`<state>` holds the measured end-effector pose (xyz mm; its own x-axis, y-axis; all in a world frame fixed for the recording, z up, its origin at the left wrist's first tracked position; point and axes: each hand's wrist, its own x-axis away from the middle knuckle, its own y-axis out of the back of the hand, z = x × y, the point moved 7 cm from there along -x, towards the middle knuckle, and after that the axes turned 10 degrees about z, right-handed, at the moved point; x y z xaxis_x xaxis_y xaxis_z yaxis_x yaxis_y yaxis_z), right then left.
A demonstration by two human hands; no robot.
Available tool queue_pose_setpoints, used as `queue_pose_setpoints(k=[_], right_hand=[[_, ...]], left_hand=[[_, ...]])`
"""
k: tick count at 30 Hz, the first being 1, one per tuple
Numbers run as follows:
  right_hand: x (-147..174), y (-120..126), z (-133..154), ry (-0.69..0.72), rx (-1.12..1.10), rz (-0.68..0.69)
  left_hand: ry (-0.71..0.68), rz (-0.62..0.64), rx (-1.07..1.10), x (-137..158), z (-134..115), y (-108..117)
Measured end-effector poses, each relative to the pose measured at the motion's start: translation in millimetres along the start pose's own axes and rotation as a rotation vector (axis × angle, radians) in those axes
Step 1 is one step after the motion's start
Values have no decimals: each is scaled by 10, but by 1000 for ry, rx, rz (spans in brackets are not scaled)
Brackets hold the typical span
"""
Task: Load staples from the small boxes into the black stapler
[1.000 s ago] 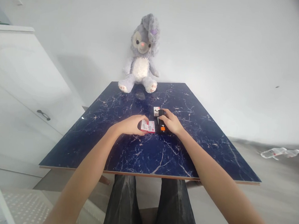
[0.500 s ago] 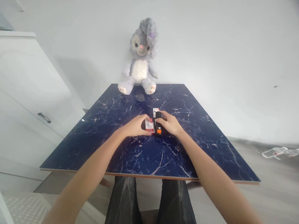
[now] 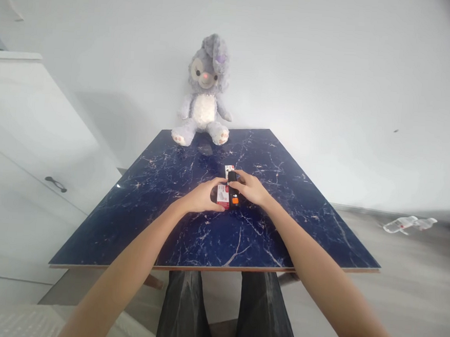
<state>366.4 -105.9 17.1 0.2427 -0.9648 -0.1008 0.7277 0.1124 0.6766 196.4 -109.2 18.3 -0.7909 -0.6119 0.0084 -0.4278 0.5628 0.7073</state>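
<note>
An evenly lit white wall [image 3: 311, 82] stood behind the dark blue, white-veined table [image 3: 105, 234], a white cabinet [image 3: 20, 123] with a dark handle [image 3: 56, 184] was positioned at the left, and a grey floor [image 3: 414, 274] extended to the right.

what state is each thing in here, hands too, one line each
Left hand, curled, gripping the red-and-white box
Right hand, curled, gripping the black item
Red-and-white box, held beside the black item
Black item, held, orange patch showing
Small white box, partly hidden
Plush toy, sitting upright
Cabinet, visible fronts shut
</note>
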Motion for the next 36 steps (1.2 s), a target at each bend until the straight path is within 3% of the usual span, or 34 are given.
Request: queue_pose_setpoints(k=[11,13,15,18,21,23,27,30,36], right_hand=[[-14,-56,-85,-39,-282,137],[-61,-34,-176,-64,-322,66],[-133,45,-325,-106,-330,-92],[-311,113,-555,-181,-337,-214],[-584,58,-639,-187,-382,-91],[-747,-12,-611,-160,-382,26],[-926,-137,-482,-25,-366,154],[-911,-221,-413,45,-416,249],[-717,-267,-341,-77,-612,303]], left_hand=[[10,30,-98,30,-154,-24],[-10,34,-78,41,-153,-1],[-13,24,-34,43,-104,48],[39,-114,41,34,60,201],[106,-298,67,32,259,335],[138,-333,67,15,380,342],[159,-327,33,-24,518,294],[156,-324,-84,-43,486,264],[191,-235,-226,-53,314,182]])
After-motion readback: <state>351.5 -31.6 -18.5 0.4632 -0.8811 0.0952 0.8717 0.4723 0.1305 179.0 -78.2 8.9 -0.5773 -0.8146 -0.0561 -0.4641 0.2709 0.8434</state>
